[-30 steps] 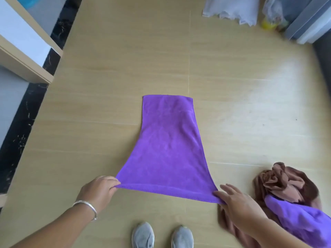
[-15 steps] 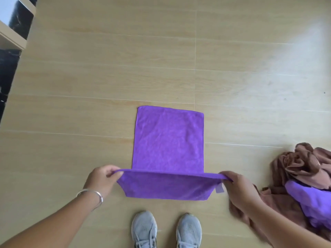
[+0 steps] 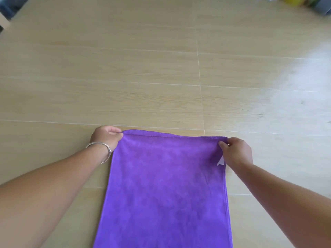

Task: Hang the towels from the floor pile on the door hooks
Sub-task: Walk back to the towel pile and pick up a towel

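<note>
A purple towel lies folded in half on the wooden floor, its doubled edge at the far end and its near end running out of the bottom of the view. My left hand, with a silver bangle on the wrist, pinches the far left corner. My right hand pinches the far right corner, beside a small white label. Both arms are stretched forward. The pile of other towels and the door hooks are out of view.
Light wooden floor stretches ahead and to both sides. Blurred objects, one yellow and one grey, sit at the top right corner. A dark edge shows at the top left.
Both hands carried the towel's near edge forward over the rest, folding it in half and laying that edge on the far edge. The view tilted; pile and shoes left the frame.
</note>
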`<state>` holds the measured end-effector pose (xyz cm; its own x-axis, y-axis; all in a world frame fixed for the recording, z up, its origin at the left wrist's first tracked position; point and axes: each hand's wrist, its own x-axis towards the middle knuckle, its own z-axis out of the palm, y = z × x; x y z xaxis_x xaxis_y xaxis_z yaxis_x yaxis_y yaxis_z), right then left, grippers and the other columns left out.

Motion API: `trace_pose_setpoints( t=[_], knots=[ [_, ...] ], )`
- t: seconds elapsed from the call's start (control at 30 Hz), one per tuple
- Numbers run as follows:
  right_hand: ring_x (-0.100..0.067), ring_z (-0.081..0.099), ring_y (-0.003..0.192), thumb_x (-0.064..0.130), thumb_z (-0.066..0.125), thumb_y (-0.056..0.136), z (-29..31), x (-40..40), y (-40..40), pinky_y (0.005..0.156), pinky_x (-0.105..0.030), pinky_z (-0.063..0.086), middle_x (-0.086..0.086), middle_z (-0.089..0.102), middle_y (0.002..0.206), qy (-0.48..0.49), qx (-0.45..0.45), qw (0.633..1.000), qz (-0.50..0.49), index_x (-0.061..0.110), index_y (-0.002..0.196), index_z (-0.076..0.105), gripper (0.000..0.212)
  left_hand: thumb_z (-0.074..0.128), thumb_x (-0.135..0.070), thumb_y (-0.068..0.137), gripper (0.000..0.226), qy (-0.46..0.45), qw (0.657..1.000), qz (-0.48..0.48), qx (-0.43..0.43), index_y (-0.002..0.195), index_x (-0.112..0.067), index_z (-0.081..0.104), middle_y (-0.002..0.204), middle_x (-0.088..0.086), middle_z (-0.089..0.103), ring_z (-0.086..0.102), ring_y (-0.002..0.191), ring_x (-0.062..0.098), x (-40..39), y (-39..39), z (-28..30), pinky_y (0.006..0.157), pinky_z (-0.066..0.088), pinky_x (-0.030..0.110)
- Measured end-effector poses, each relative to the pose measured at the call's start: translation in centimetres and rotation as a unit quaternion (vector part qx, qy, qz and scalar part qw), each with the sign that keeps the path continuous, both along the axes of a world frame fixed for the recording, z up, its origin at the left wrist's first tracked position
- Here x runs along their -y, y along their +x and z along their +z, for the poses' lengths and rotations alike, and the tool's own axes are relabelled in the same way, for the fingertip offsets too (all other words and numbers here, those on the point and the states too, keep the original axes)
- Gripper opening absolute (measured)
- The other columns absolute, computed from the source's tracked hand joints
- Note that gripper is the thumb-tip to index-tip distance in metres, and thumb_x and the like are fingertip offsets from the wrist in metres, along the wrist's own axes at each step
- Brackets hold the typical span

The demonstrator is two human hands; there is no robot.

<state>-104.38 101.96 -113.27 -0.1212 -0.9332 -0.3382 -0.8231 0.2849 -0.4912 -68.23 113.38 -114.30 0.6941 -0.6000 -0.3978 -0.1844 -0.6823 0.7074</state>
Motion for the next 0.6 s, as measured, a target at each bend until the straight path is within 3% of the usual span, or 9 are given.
trace_pose_setpoints(
  t=[0.13, 0.2, 0.27, 0.33, 0.43, 0.53, 0.6],
  knots=[
    [-0.019, 0.060, 0.068, 0.037, 0.061, 0.088, -2.5, 1.1, -0.9, 0.060, -0.031, 0.045, 0.007, 0.064, 0.077, -0.059, 0.001, 0.998, 0.006, 0.023, 0.092, 0.064, 0.014, 0.068, -0.021, 0.082, 0.011, -0.054, 0.996, -0.007, 0.072, 0.076, -0.030, 0.065, 0.075, -0.016, 0.067, 0.063, 0.069, 0.006, 0.9, -0.6, -2.5, 0.057, 0.041, 0.020],
    [-0.022, 0.062, 0.083, 0.032, 0.063, 0.086, -1.5, 0.6, -1.2, 0.073, -0.036, 0.050, 0.003, 0.063, 0.101, -0.072, 0.008, 0.997, 0.013, 0.023, 0.110, 0.060, 0.026, 0.065, -0.017, 0.084, 0.012, -0.065, 0.993, -0.028, 0.090, 0.090, -0.027, 0.064, 0.086, -0.010, 0.070, 0.066, 0.080, 0.012, 0.5, -0.8, -1.8, 0.066, 0.047, 0.023],
    [-0.024, 0.058, 0.100, 0.021, 0.066, 0.084, 0.1, -1.3, -1.4, 0.084, -0.038, 0.049, -0.002, 0.055, 0.118, -0.148, -0.023, 0.985, 0.090, 0.020, 0.120, 0.057, 0.037, 0.064, -0.015, 0.086, 0.028, -0.071, 0.981, -0.079, 0.163, 0.114, -0.019, 0.061, 0.111, 0.001, 0.066, 0.062, 0.102, 0.020, -0.7, -1.3, -0.4, 0.087, 0.048, 0.032],
    [-0.030, 0.055, 0.110, 0.015, 0.069, 0.080, 1.1, -4.4, -1.2, 0.092, -0.040, 0.046, -0.007, 0.055, 0.124, -0.213, -0.049, 0.940, 0.261, 0.015, 0.121, 0.060, 0.042, 0.060, -0.021, 0.088, 0.042, -0.085, 0.926, -0.236, 0.281, 0.129, -0.012, 0.055, 0.130, 0.009, 0.056, 0.053, 0.119, 0.027, -3.1, -2.9, 0.5, 0.100, 0.043, 0.039],
    [-0.029, 0.051, 0.126, 0.040, 0.059, 0.084, -0.2, -10.0, -1.0, 0.104, -0.043, 0.039, -0.008, 0.053, 0.138, -0.196, -0.119, 0.851, 0.472, 0.018, 0.130, 0.059, 0.051, 0.044, -0.047, 0.088, 0.060, -0.027, 0.817, -0.457, 0.352, 0.142, -0.021, 0.047, 0.147, 0.009, 0.044, 0.044, 0.134, 0.026, -8.2, -6.9, -0.2, 0.108, 0.031, 0.043],
    [-0.029, 0.044, 0.134, 0.058, 0.043, 0.085, -1.4, -10.3, -0.3, 0.109, -0.046, 0.027, -0.008, 0.046, 0.146, -0.143, -0.181, 0.815, 0.532, 0.021, 0.138, 0.052, 0.065, 0.033, -0.060, 0.087, 0.069, 0.053, 0.764, -0.525, 0.372, 0.149, -0.029, 0.033, 0.155, 0.009, 0.032, 0.033, 0.141, 0.026, -9.0, -7.5, -1.7, 0.111, 0.018, 0.044],
    [-0.029, 0.033, 0.141, 0.061, 0.033, 0.089, -1.8, -7.9, 0.7, 0.115, -0.049, 0.024, -0.008, 0.036, 0.153, -0.122, -0.217, 0.808, 0.535, 0.023, 0.146, 0.040, 0.069, 0.017, -0.065, 0.088, 0.070, 0.100, 0.753, -0.526, 0.383, 0.151, -0.036, 0.006, 0.162, 0.005, 0.008, 0.010, 0.148, 0.023, -6.7, -6.0, -2.3, 0.117, 0.004, 0.044]
  ],
)
